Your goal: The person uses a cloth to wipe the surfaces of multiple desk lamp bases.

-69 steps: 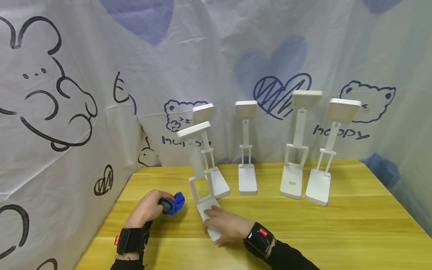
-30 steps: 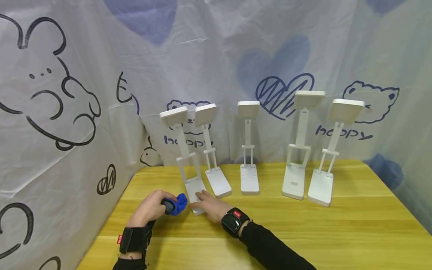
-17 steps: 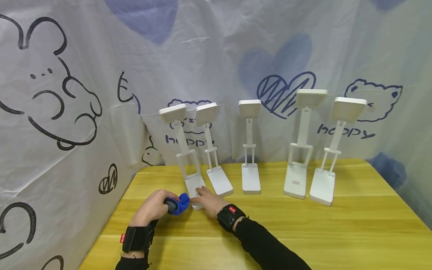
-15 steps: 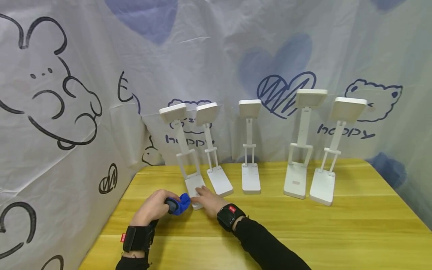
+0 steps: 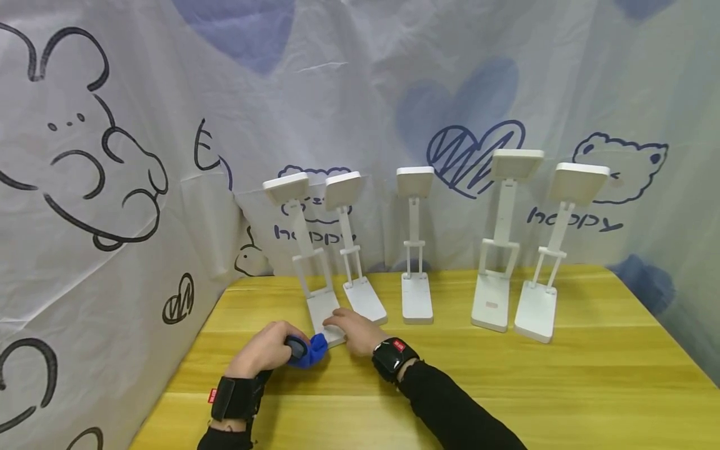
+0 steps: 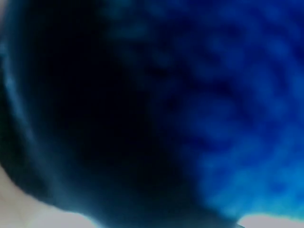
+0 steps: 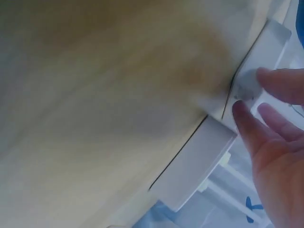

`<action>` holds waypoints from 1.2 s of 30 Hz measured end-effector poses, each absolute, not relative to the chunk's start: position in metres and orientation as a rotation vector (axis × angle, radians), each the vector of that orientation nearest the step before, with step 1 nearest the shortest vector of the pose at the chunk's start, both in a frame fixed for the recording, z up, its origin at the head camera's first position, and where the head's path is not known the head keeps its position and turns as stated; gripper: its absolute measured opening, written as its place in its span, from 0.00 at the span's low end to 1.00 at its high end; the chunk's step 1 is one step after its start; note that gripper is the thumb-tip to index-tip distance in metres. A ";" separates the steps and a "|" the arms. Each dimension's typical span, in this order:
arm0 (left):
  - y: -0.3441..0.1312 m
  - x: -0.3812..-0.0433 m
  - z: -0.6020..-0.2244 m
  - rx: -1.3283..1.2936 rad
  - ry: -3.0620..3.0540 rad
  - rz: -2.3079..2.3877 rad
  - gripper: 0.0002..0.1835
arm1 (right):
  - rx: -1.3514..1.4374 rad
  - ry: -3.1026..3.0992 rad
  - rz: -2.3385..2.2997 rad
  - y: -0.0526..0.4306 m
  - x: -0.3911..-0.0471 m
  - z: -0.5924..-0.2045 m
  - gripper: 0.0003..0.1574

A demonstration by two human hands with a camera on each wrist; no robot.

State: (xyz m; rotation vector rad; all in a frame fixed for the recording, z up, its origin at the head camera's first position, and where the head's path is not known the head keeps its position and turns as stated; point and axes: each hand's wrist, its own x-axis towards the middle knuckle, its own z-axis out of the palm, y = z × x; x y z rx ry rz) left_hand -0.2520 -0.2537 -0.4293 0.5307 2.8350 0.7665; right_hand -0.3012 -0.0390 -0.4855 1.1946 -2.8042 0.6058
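Note:
In the head view, my left hand point(image 5: 267, 347) grips a bunched blue cloth point(image 5: 318, 351) against the near left corner of a white folding desk lamp's base point(image 5: 323, 310). The cloth point(image 6: 247, 118) and a blurred dark round shape fill the left wrist view. My right hand point(image 5: 358, 331) holds the same base at its right side, thumb and fingers at its edge. Seen from the right wrist, the fingers point(image 7: 278, 147) lie close on the base point(image 7: 266, 54). The lamp stands unfolded on the table, its head point(image 5: 286, 189) tilted forward.
Several more unfolded white lamps stand rightward along the back, the nearest base point(image 5: 365, 301) close beside the held one. Others are a middle lamp point(image 5: 417, 300), a taller lamp point(image 5: 490, 303) and a far-right lamp point(image 5: 536, 312). A patterned cloth backdrop point(image 5: 360, 112) encloses the wooden table point(image 5: 450, 387).
My right hand has slid the leftmost lamp back and left into line with the others, then shifted slightly along its base. The left hand has brought the blue cloth rightward to the base.

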 end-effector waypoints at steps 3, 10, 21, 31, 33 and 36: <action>-0.251 -0.251 -0.428 0.550 2.816 0.766 0.24 | 1.206 -2.755 0.686 -0.034 -0.306 -0.483 0.30; -0.239 -0.248 -0.426 0.690 2.723 0.815 0.24 | 1.054 -2.646 0.678 -0.022 -0.320 -0.485 0.18; -0.210 -0.245 -0.439 0.860 2.699 0.709 0.24 | 0.788 -2.788 0.524 -0.011 -0.320 -0.492 0.18; -0.189 -0.243 -0.450 0.944 2.697 0.683 0.21 | 0.923 -2.835 0.503 -0.005 -0.330 -0.497 0.40; -0.189 -0.243 -0.451 0.948 2.707 0.670 0.21 | 0.940 -2.858 0.484 -0.004 -0.333 -0.497 0.41; -0.189 -0.243 -0.452 0.947 2.719 0.648 0.21 | 0.939 -2.900 0.468 -0.004 -0.333 -0.495 0.41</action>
